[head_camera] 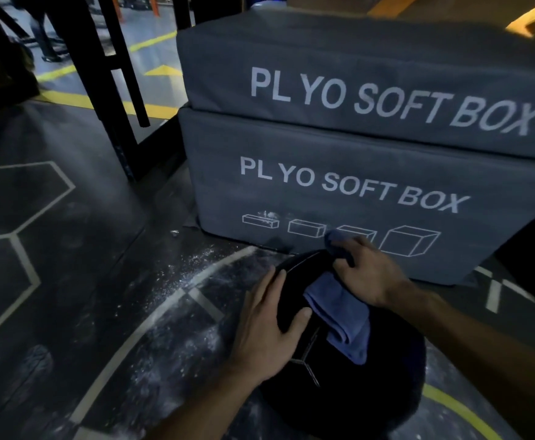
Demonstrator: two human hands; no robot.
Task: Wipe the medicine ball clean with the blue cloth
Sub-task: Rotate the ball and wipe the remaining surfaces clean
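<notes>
A black medicine ball [371,379] with pale seam lines sits on the dark gym floor, low in the middle of the view. My left hand [269,325] lies flat against the ball's left side, fingers straight and thumb spread over the top. My right hand [368,268] grips the blue cloth [342,319] at the ball's far top. The cloth hangs folded from that hand down over the upper face of the ball, and a bunched end sticks out past my fingers.
Two stacked grey foam boxes [355,173] marked PLYO SOFT BOX stand right behind the ball. White powder [196,281] is scattered on the floor to the left. Black rack legs [107,90] rise at the upper left, and a person's legs [42,33] stand far back.
</notes>
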